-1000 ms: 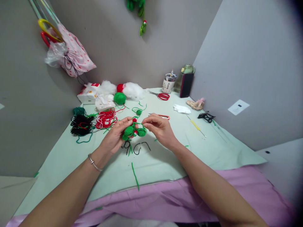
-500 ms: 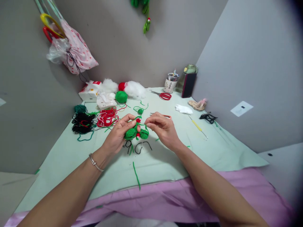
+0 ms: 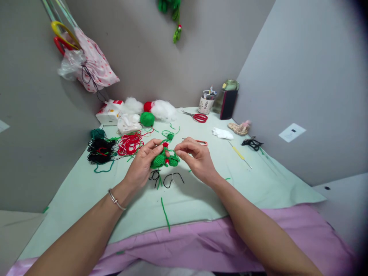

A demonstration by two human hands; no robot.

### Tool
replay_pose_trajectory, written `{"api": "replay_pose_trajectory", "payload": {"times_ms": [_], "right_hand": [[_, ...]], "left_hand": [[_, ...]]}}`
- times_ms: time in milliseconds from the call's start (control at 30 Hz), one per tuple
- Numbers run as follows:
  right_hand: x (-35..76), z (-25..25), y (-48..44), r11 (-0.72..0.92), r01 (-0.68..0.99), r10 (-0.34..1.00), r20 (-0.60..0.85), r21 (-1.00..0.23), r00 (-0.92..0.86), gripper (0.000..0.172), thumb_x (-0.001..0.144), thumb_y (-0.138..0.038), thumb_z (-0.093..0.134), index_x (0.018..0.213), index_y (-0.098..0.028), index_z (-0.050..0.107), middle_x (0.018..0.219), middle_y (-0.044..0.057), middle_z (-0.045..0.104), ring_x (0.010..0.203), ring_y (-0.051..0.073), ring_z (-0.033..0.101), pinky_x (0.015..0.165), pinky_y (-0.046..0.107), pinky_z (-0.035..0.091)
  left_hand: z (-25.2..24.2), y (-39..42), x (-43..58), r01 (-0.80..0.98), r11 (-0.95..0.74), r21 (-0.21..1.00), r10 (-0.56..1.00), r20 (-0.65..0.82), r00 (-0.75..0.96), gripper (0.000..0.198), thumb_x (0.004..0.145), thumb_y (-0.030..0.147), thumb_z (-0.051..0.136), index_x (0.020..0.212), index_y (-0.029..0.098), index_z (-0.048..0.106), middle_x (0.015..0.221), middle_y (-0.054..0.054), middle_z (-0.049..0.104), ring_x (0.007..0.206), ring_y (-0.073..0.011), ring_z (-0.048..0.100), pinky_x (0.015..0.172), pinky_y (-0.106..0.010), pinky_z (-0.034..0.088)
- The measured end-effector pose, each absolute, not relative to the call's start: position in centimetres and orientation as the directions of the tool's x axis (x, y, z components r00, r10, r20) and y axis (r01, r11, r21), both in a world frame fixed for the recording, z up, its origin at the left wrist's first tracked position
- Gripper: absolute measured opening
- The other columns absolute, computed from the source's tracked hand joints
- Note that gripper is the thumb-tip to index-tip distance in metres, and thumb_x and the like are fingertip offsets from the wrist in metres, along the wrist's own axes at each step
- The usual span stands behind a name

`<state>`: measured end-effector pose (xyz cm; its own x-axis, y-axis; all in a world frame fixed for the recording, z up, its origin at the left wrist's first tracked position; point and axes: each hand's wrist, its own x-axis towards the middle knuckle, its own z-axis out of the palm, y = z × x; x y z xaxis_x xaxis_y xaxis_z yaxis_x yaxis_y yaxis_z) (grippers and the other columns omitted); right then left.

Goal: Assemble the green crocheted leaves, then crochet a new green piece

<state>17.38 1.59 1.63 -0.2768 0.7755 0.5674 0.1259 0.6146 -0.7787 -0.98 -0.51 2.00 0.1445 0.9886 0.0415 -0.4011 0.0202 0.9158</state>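
Note:
My left hand (image 3: 142, 165) is closed on a small green crochet piece (image 3: 162, 159) with red bits, held just above the pale green cloth (image 3: 86, 184) at the table's middle. My right hand (image 3: 198, 158) is pinched at the piece's right side, on a thin green strand that I can barely make out. Short black yarn loops (image 3: 169, 178) lie on the cloth right under both hands. A loose green yarn strand (image 3: 165, 214) lies nearer to me.
Tangles of black yarn (image 3: 100, 150) and red yarn (image 3: 130, 143) lie at left, a green yarn ball (image 3: 147, 119) and white stuffing (image 3: 163, 109) behind. Red scissors (image 3: 198, 117), a cup (image 3: 207, 101), a bottle (image 3: 228, 97), a yellow crochet hook (image 3: 239, 153) and small snips (image 3: 198, 142) are at right.
Both hands stay together on the green piece with small finger shifts; the piece has turned slightly. The view has drifted a little.

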Motion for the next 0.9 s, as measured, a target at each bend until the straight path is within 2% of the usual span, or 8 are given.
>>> {"api": "replay_pose_trajectory", "payload": {"times_ms": [133,267,433,500,600,667,767,900], "right_hand": [[17.3,1.6,1.4,0.613,0.107,0.773,0.567,-0.783,-0.284,0.013,0.093,-0.027,0.067,0.082,-0.022,0.07,0.079,0.002,0.064,0.074,0.016,0.057,0.066,0.032,0.045],[16.9,1.4,1.2,0.579,0.099,0.794,0.532,-0.809,-0.296,0.018,0.094,-0.034,0.067,0.081,-0.021,0.069,0.078,0.002,0.063,0.075,0.017,0.058,0.067,0.032,0.047],[17.1,1.4,1.6,0.486,0.046,0.834,0.448,-0.873,-0.323,0.023,0.094,-0.042,0.065,0.087,-0.021,0.073,0.08,0.001,0.062,0.069,0.014,0.059,0.062,0.03,0.047],[17.4,1.6,1.8,0.508,0.068,0.84,0.476,-0.859,-0.259,0.021,0.095,-0.038,0.065,0.087,-0.021,0.073,0.079,0.001,0.063,0.068,0.014,0.056,0.061,0.029,0.045],[17.6,1.7,1.8,0.586,0.139,0.809,0.564,-0.799,-0.167,0.009,0.093,-0.027,0.069,0.088,-0.02,0.074,0.081,0.001,0.064,0.07,0.013,0.056,0.063,0.028,0.045],[17.6,1.5,1.8,0.648,0.205,0.76,0.605,-0.733,-0.237,0.005,0.092,-0.021,0.07,0.09,-0.019,0.074,0.081,0.002,0.062,0.07,0.013,0.055,0.063,0.028,0.044],[17.5,1.0,1.7,0.723,0.259,0.686,0.623,-0.641,-0.375,0.007,0.093,-0.019,0.068,0.09,-0.02,0.073,0.082,0.002,0.061,0.07,0.013,0.054,0.061,0.027,0.043],[17.7,0.6,1.8,0.749,0.248,0.643,0.582,-0.615,-0.498,0.007,0.095,-0.018,0.064,0.093,-0.021,0.07,0.09,0.002,0.06,0.068,0.012,0.056,0.062,0.026,0.047]], "left_hand": [[1.9,-0.6,-0.8,-0.376,0.035,0.926,0.985,0.032,0.17,0.022,0.08,0.034,0.08,0.084,0.021,0.063,0.067,0.001,0.071,0.058,-0.0126,0.062,0.057,-0.021,0.047],[1.6,-0.7,-0.3,-0.355,0.056,0.933,0.982,0.013,0.189,0.024,0.077,0.034,0.082,0.083,0.021,0.064,0.065,0.001,0.07,0.058,-0.0146,0.062,0.055,-0.023,0.047],[1.7,-0.6,-0.3,-0.348,0.056,0.936,0.986,0.003,0.165,0.019,0.082,0.035,0.078,0.087,0.021,0.065,0.068,0.003,0.068,0.061,-0.0117,0.06,0.058,-0.02,0.046],[1.7,-0.6,-0.5,-0.329,0.064,0.942,0.985,-0.007,0.171,0.018,0.083,0.034,0.076,0.087,0.021,0.064,0.067,0.003,0.067,0.059,-0.011,0.059,0.057,-0.019,0.045],[1.4,-0.5,-0.6,-0.276,0.095,0.956,0.976,-0.035,0.213,0.017,0.084,0.031,0.076,0.082,0.02,0.062,0.064,0.003,0.067,0.056,-0.0111,0.057,0.054,-0.02,0.042],[1.1,-0.4,-0.5,-0.241,0.113,0.964,0.969,-0.054,0.24,0.019,0.083,0.031,0.076,0.079,0.019,0.062,0.064,0.002,0.067,0.056,-0.0115,0.057,0.053,-0.02,0.041],[0.5,-0.2,-0.3,-0.212,0.121,0.97,0.967,-0.068,0.244,0.019,0.083,0.032,0.076,0.079,0.018,0.063,0.066,0.002,0.066,0.058,-0.0122,0.059,0.055,-0.021,0.043],[0.0,0.0,-0.3,-0.198,0.121,0.973,0.97,-0.073,0.233,0.021,0.083,0.034,0.075,0.08,0.018,0.063,0.07,0.001,0.066,0.061,-0.0122,0.061,0.059,-0.022,0.045]]}}
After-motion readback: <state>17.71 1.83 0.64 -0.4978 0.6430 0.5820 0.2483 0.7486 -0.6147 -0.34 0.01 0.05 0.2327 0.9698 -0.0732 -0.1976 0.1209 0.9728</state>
